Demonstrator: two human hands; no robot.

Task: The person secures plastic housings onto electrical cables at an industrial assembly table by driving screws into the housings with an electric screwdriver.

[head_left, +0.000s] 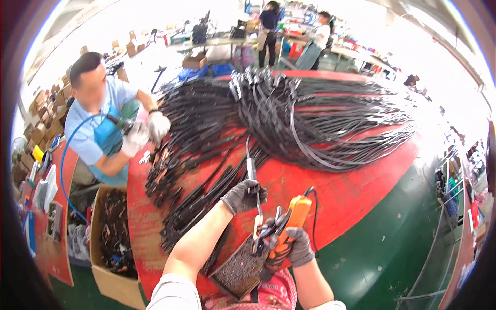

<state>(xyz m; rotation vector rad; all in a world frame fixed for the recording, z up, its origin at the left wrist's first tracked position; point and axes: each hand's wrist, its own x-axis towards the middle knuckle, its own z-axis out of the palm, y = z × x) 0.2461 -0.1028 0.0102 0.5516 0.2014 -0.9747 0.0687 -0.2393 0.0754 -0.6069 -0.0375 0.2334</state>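
My left hand (245,196), in a dark grey glove, is closed round a thin black cable (250,168) that runs back toward the large pile. Below that hand, a short pale, copper-like end piece (257,223) meets the dark jaws of an orange and black corded power tool (292,222). My right hand (299,248), also gloved, grips the tool's body, which stands tilted with its cord leaving the top. The exact contact at the jaws is too small to make out. Right below them, a metal tray (235,271) holds many small dark bits.
A heap of black cables (268,113) covers much of the red table (351,199). At left, a person in a light blue shirt (88,139) works with white-gloved hands at a blue-hosed tool. A cardboard box (98,243) of scraps stands beside the table. Two people are farther back.
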